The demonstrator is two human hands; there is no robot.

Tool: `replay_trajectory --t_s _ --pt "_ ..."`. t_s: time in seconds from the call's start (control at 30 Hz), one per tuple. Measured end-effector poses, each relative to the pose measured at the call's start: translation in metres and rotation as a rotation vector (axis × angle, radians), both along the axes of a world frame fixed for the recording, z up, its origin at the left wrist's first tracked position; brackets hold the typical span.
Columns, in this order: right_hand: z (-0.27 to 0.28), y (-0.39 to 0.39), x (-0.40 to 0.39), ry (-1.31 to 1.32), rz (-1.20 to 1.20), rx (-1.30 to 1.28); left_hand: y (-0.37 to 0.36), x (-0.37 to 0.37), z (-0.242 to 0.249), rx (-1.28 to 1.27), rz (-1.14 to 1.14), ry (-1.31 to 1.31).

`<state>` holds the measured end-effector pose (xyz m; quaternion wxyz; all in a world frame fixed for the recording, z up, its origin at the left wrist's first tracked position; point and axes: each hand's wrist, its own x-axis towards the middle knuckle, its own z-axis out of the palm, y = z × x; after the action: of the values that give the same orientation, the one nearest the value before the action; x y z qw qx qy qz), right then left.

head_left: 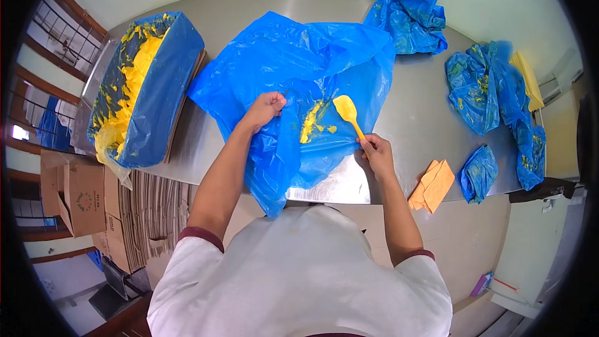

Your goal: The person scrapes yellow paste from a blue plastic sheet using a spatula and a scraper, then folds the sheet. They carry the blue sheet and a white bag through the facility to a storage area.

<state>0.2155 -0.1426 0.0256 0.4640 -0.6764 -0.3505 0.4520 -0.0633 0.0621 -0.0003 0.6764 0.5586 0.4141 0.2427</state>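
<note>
A blue plastic bag (pixel 262 62) lies spread over the metal table in front of me, with a smear of soft yellow stuff (pixel 310 126) on it. My left hand (pixel 265 111) is closed, pinching a fold of this bag left of the smear. In my right hand (pixel 377 155) is the handle of a yellow spatula (pixel 346 110). Its yellow-coated blade points up and left, above the bag just right of the smear. The right fingers are wrapped round the handle near the bag's right edge.
On the left stands a box lined with blue plastic (pixel 163 87), holding a yellow mass (pixel 140 68). Crumpled, smeared blue bags (pixel 409 19) lie at the back and right. A folded orange cloth (pixel 432 186) rests at the front right. Flattened cardboard (pixel 153 212) is stacked below left.
</note>
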Motion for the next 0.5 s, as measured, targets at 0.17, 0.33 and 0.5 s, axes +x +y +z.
replay_trajectory --t_s 0.17,0.33,0.5 --pt "0.005 0.0 -0.002 -0.028 0.01 -0.022 -0.005 -0.005 0.004 0.586 -0.066 0.123" --pt "0.001 -0.001 -0.002 -0.018 -0.003 -0.008 0.004 -0.018 0.027 1.204 -0.085 0.623" --pt "-0.001 -0.001 -0.002 -0.029 -0.011 0.0 0.006 -0.018 0.043 0.831 0.031 0.832"
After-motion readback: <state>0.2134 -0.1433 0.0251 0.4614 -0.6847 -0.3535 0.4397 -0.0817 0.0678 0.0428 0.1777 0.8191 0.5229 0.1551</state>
